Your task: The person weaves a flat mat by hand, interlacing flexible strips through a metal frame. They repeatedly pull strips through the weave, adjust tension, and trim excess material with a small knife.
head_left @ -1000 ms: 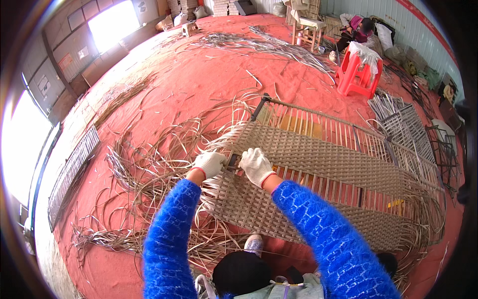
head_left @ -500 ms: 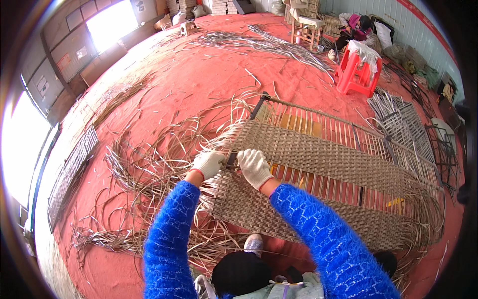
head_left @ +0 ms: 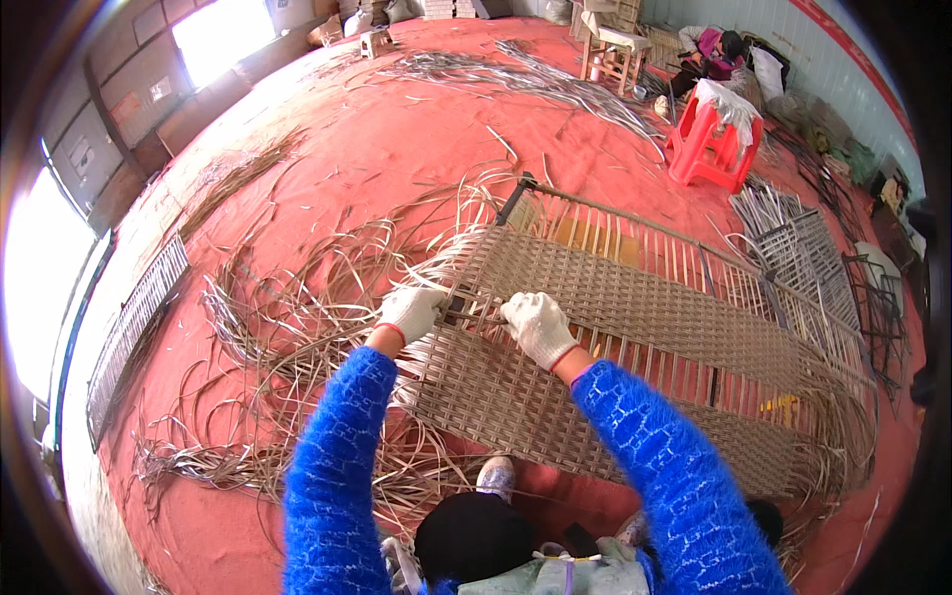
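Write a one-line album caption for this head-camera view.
Gloved left hand and right hand work a strip into a woven rattan panel on a red floor.

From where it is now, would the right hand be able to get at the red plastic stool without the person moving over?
Probably not. The right hand rests on the woven panel close to the body, next to the left hand. The red stool stands beyond the panel's far edge, with the whole panel between; nothing blocks the way, but it looks well past arm's length.
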Demonstrator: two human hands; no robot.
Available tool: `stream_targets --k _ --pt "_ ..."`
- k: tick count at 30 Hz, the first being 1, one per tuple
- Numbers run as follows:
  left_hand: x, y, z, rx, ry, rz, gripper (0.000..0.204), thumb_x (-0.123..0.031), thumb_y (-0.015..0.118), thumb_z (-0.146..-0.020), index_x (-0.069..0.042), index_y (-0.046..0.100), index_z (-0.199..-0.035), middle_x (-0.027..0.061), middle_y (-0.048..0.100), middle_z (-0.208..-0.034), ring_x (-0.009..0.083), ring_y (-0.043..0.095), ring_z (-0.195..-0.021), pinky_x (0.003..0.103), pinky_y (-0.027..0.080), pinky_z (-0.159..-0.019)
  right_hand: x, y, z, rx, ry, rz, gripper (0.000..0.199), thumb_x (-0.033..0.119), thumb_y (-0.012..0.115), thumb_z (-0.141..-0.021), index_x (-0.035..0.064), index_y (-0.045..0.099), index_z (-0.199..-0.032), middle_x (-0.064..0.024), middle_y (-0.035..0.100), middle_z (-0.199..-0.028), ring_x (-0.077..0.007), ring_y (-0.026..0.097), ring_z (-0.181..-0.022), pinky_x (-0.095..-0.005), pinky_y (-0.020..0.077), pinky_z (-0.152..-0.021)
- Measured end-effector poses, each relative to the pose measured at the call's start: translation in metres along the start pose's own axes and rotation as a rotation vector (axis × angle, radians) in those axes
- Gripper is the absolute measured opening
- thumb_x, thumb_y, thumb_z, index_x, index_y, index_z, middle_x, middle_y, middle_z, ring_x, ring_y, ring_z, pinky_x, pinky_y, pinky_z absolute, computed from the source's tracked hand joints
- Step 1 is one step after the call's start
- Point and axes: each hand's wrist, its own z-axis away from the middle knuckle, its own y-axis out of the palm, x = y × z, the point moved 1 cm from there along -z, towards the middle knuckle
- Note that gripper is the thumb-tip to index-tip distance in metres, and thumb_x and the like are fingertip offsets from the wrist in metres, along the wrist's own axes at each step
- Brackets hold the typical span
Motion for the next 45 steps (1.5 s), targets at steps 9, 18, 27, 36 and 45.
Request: stream_targets --k 9,18,27,36,45 --pt "-0.006 -0.003 0.002 0.007 -0.023 -0.069 0.020 -0.021 0.054 -0.085 -0.023 0.068 -0.099 0.0084 0.067 -0.093 0.0314 0.064 -0.085 0.042 0.050 -0.073 -0.006 -0.009 0.010 0.169 -0.023 -0.063 0.012 0.014 0.058 -0.079 0.0113 0.067 -0.086 -0.0061 0.058 -0.088 -0.0247 0.059 -0.088 -0.0368 0.0489 -0.075" --pt "0.004 0.017 -0.012 -0.057 0.331 -0.063 0.025 -0.011 0.055 -0.081 -0.010 0.067 -0.103 0.0136 0.067 -0.092 0.0306 0.063 -0.082 0.039 0.051 -0.073 0.017 0.020 0.014 -0.068 -0.012 0.320 0.017 0.018 0.050 -0.079 0.0058 0.062 -0.080 -0.0126 0.058 -0.078 -0.0267 0.056 -0.074 -0.0400 0.0442 -0.068" --pt "0.020 0.024 -0.018 -0.172 0.189 -0.089 0.010 -0.008 0.058 -0.072 -0.006 0.065 -0.079 0.0184 0.061 -0.072 0.0372 0.060 -0.070 0.045 0.044 -0.060 0.003 0.037 0.009 -0.085 -0.106 0.262 0.027 0.022 0.049 -0.081 0.0002 0.064 -0.089 -0.0104 0.055 -0.086 -0.0253 0.052 -0.081 -0.0361 0.0409 -0.076" --pt "0.016 0.019 -0.017 -0.088 0.070 -0.016 0.012 -0.003 0.064 -0.067 -0.006 0.065 -0.079 0.0166 0.060 -0.070 0.0303 0.061 -0.067 0.038 0.044 -0.059 -0.002 0.029 0.012 -0.302 -0.239 0.273 0.023 0.022 0.051 -0.082 0.0025 0.063 -0.083 -0.0070 0.054 -0.078 -0.0216 0.050 -0.073 -0.0325 0.0390 -0.068" --pt "0.025 0.029 -0.023 -0.153 0.150 -0.052 0.010 -0.006 0.063 -0.067 -0.006 0.066 -0.076 0.0172 0.061 -0.071 0.0339 0.062 -0.068 0.040 0.045 -0.059 0.001 0.069 0.006 -0.244 -0.203 0.260 0.029 0.023 0.052 -0.079 0.0001 0.068 -0.089 -0.0139 0.063 -0.092 -0.0333 0.057 -0.095 -0.0395 0.0420 -0.091"
